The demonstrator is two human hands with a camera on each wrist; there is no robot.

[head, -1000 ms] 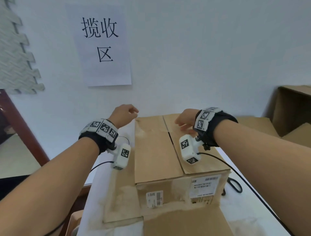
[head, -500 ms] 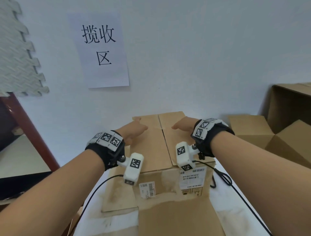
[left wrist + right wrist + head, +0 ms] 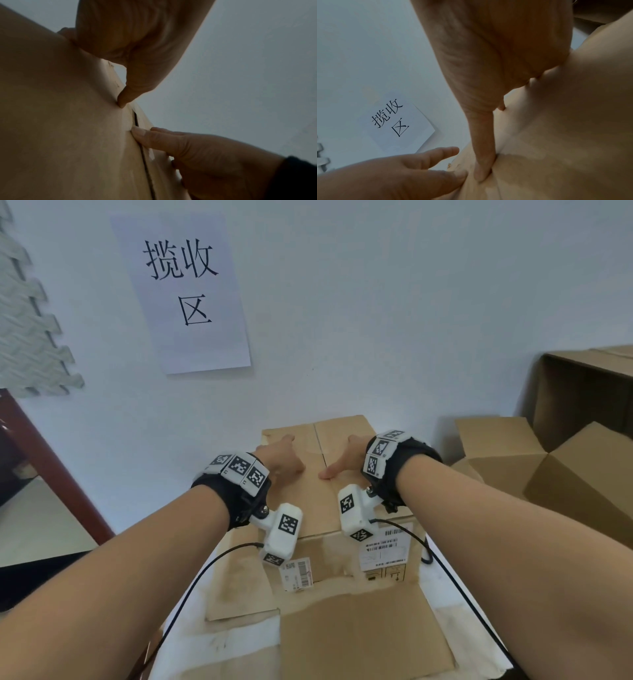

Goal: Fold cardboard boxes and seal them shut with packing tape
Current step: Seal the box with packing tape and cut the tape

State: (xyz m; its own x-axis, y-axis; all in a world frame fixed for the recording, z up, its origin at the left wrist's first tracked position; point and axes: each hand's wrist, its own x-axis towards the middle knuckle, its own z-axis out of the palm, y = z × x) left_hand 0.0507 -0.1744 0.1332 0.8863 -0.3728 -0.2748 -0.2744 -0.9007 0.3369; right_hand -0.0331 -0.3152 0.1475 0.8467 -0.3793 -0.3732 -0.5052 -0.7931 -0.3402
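Both hands are pressing flat on the cardboard box [image 3: 322, 501] at the frame's centre, left hand [image 3: 281, 460] and right hand [image 3: 346, 460] lying either side of its seam [image 3: 320, 443], fingers straight and loosely spread.

2 hands [image 3: 284, 455] [image 3: 346, 455], 3 cardboard boxes [image 3: 318, 505] [image 3: 496, 446] [image 3: 582, 395], 1 paper sign [image 3: 185, 292], 2 shipping labels [image 3: 296, 573] [image 3: 383, 549], 1 table [image 3: 191, 648].
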